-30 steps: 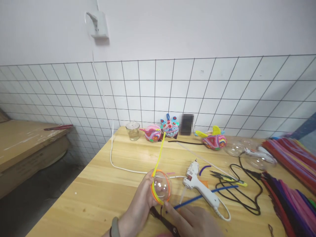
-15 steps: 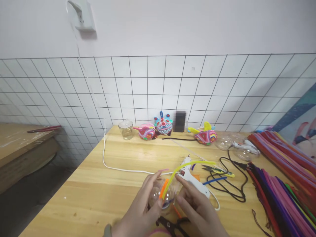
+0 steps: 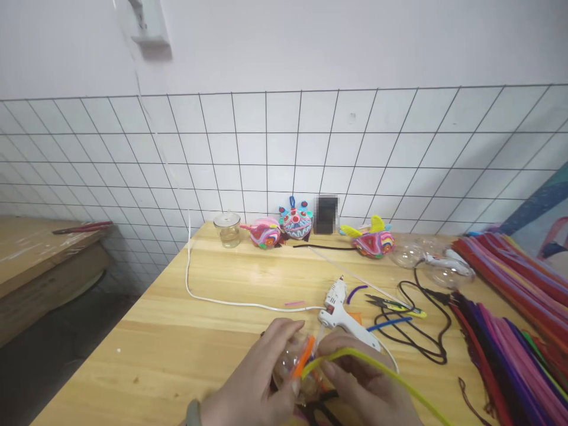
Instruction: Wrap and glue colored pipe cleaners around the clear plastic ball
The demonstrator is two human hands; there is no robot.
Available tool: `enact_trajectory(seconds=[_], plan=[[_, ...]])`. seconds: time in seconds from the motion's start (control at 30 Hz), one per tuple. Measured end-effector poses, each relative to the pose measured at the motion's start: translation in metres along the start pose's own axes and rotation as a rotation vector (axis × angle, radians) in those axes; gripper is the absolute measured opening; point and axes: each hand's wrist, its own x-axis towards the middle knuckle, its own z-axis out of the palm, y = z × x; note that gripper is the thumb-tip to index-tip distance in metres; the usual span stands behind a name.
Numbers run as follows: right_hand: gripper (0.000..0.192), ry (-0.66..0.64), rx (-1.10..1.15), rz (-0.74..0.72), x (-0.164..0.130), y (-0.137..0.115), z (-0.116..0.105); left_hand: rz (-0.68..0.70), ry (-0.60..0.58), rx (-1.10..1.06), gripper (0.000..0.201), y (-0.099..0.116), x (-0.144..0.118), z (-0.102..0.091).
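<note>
My left hand is closed around a clear plastic ball, partly hidden behind the fingers. An orange pipe cleaner stands up from the ball beside the left thumb. Next to it, a long yellow pipe cleaner starts at the ball and curves off to the lower right. My right hand pinches this yellow strip close to the ball, thumb and forefinger on it. Under the hands lie dark-handled scissors, mostly covered. A white glue gun rests just beyond the right hand.
Bundles of coloured pipe cleaners lie at right, near a black cord and a blue strip. Decorated balls, a glass jar and clear balls stand along the wall. A white cable crosses the wooden table.
The yellow pipe cleaner has swung from arching up and away to bending down toward the lower right. My right hand has moved in against the ball and now pinches the strip.
</note>
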Motion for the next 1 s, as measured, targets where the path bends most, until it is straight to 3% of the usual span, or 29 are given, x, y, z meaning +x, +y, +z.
enact_trajectory(seconds=[0.33,0.53,0.77,1.0], plan=[[0.015,-0.019,-0.23,-0.133,0.002,-0.002,0.0,0.051,0.004,0.097,0.062,-0.009,-0.003,0.0],[0.024,0.145,-0.438,-0.346,0.008,0.008,-0.022,0.123,0.009,0.157,0.06,-0.008,-0.002,-0.003],[0.016,0.027,-0.389,-0.228,0.002,-0.004,-0.025,0.132,-0.014,0.212,0.059,-0.01,0.0,-0.007],[0.017,-0.11,-0.351,-0.48,0.008,-0.013,-0.01,0.114,0.002,0.221,0.056,-0.009,0.0,-0.006]])
